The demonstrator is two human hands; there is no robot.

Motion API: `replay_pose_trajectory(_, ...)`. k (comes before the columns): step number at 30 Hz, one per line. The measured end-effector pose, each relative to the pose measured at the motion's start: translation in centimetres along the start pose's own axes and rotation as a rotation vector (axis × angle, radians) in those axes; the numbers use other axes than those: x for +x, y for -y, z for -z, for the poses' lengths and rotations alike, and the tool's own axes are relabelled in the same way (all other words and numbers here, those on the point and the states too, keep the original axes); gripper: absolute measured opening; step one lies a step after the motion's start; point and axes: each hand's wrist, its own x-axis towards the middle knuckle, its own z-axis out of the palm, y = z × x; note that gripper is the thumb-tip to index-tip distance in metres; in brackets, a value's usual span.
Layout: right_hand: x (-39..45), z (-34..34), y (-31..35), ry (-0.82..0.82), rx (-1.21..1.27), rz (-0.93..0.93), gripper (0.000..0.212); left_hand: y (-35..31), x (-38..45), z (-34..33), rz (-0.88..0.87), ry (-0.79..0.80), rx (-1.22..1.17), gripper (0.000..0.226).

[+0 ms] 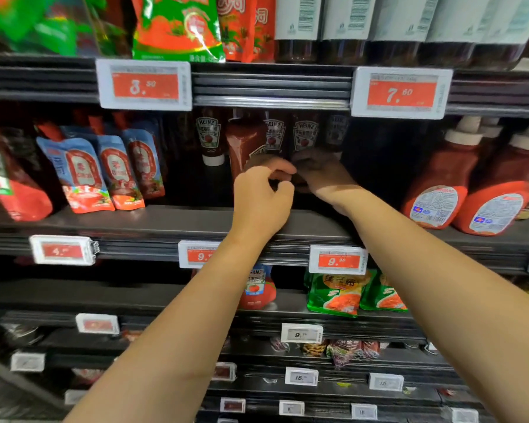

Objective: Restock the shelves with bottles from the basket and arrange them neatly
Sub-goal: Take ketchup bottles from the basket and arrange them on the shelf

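Several dark red Heinz ketchup bottles stand cap-down at the back of the middle shelf (165,218), under the 7.50 tag. One ketchup bottle (245,141) stands nearer the front, its label turned away. My left hand (261,196) curls its fingers round the lower part of this bottle. My right hand (319,172) reaches deeper into the shadow and grips the foot of another Heinz bottle (304,132). Both hands hide the bottles' caps. A further Heinz bottle (209,135) stands apart on the left with its white cap showing. The basket is out of view.
Blue and red sauce pouches (104,172) lean on the shelf to the left. Two big red squeeze bottles (440,184) stand to the right. Price tags (336,259) line the shelf edges. Below are one Heinz bottle (258,288) and green pouches (339,294).
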Motion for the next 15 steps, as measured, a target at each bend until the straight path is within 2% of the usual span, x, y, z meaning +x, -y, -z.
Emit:
replay_pose_trajectory(3,-0.8,-1.8,1.1,0.075,0.061,0.009,0.007,-0.1,-1.0,2.6,-0.096,-0.231,-0.006,0.020)
replay_pose_trajectory(5,-1.0,-2.9,1.9,0.124,0.076,0.029,0.021,-0.1,-0.9,3.6,-0.112,-0.308,-0.001,0.017)
replay_pose_trajectory(6,-1.0,-3.4,2.4,0.146,0.056,0.048,0.029,0.1,-0.5,3.9,-0.056,-0.309,-0.003,0.015)
replay_pose_trajectory(9,-1.3,-4.6,3.5,0.158,-0.018,0.078,0.053,1.4,0.8,4.3,0.260,-0.159,0.020,0.026)
replay_pose_trajectory(10,-1.5,-4.9,3.6,0.147,-0.007,0.072,0.061,1.9,1.0,4.2,0.313,-0.093,0.041,0.030)
replay_pose_trajectory(12,-1.7,-5.1,3.3,0.130,0.016,0.053,0.067,2.8,0.8,4.1,0.282,-0.013,0.053,0.045)
replay_pose_trajectory(15,-1.5,-5.0,2.9,0.131,0.034,0.041,0.055,3.5,0.4,3.9,0.202,0.024,0.014,0.070)
